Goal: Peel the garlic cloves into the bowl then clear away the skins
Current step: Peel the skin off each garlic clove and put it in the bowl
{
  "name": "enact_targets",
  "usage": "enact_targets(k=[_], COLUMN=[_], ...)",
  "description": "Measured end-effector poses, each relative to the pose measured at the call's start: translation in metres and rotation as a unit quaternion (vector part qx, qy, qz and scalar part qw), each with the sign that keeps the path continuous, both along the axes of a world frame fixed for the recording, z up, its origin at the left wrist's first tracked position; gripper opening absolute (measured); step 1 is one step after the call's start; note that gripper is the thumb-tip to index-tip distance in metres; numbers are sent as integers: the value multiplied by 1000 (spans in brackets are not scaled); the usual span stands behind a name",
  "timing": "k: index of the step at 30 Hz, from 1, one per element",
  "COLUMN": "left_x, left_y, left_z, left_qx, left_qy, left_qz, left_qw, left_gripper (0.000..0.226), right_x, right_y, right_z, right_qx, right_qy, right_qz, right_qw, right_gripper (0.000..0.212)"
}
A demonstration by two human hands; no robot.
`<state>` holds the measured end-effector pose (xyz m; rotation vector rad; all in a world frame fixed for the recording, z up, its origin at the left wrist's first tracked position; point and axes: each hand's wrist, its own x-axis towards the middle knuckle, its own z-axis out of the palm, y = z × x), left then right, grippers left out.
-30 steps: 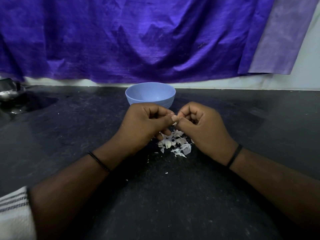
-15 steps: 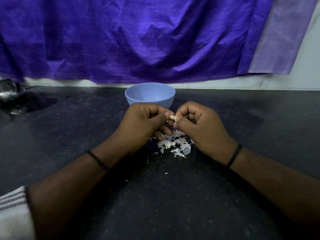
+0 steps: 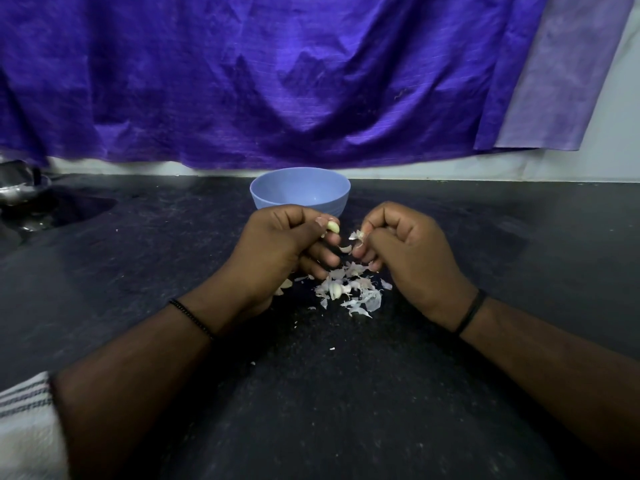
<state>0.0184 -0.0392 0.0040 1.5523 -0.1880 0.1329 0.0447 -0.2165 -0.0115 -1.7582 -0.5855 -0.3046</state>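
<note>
My left hand (image 3: 277,247) pinches a pale peeled garlic clove (image 3: 333,226) between thumb and fingertips. My right hand (image 3: 407,252) pinches a strip of papery skin (image 3: 357,235) a short way to the right of the clove. Below and between both hands lies a pile of white garlic skins (image 3: 351,291) on the dark counter, with an unpeeled clove (image 3: 335,290) among them. A light blue bowl (image 3: 300,192) stands just behind my hands; its inside shows nothing from this angle.
The dark stone counter (image 3: 346,393) carries a few small skin flecks in front of the pile. A steel vessel (image 3: 17,187) sits at the far left edge. A purple cloth (image 3: 277,81) hangs over the back wall.
My hands have drawn apart: the skin came off in my right hand while the clove stayed in my left. A scrap of skin has dropped between them.
</note>
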Motion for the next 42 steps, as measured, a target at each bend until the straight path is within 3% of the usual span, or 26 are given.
enact_targets(k=[4,12,18,26,30,34,39,42], left_x=[0,-1,-3,-2,1,7,6,7], left_y=[1,0,-1,2,7,17,15,13], left_z=[1,1,0,1,2,0,-7,-9], left_qx=[-23,-11,-4,39,107,180,322,345], left_qy=[15,24,24,42,57,-10,-62,-83], left_qz=[12,9,1,-18,34,143,162,177], left_qw=[1000,1000,1000,998,992,973,931,918], left_gripper=[17,17,19,20,26,25,21,17], right_x=[-2,-7,-9,-8,-4,1,26,49], right_y=[-1,1,3,3,1,6,26,36], right_z=[-3,0,1,-1,-2,2,21,33], right_qx=[-68,-127,-118,-125,-107,-87,-78,-119], right_qy=[-73,-147,-173,-195,-173,-132,-85,-73], right_qz=[-50,-123,-98,-111,-117,-117,-127,-155], right_qw=[994,973,973,966,972,980,985,978], right_gripper=[27,11,23,2,4,4,3,1])
